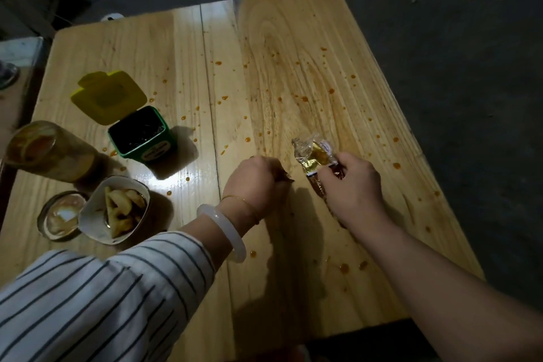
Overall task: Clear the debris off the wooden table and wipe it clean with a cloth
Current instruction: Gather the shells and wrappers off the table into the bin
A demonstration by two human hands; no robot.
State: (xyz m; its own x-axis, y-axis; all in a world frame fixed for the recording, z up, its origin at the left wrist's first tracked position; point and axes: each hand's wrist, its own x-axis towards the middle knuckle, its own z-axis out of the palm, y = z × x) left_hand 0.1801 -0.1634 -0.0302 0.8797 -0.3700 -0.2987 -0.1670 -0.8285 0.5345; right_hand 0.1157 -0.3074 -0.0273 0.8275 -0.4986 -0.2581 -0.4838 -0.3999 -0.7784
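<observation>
**Sachets in hand, bin off to my left**

My right hand [352, 182] had its fingers clamped on the crumpled sauce sachets [313, 156], which stuck out past my fingertips, their long axis slanting away from me and leftward. My left hand [257, 182] was curled, pinching what looked like a dark scrap [287, 178]; it was too dim to be sure. The open green bin [141, 135] sat well left of both hands, nearer my left fingers. Sauce drops [304, 99] dotted the wooden table [293, 23] beyond.

Right hand [354, 182] gripping sauce packets [313, 156], left hand [255, 182] pinching scrap, spattered table [293, 38]
</observation>
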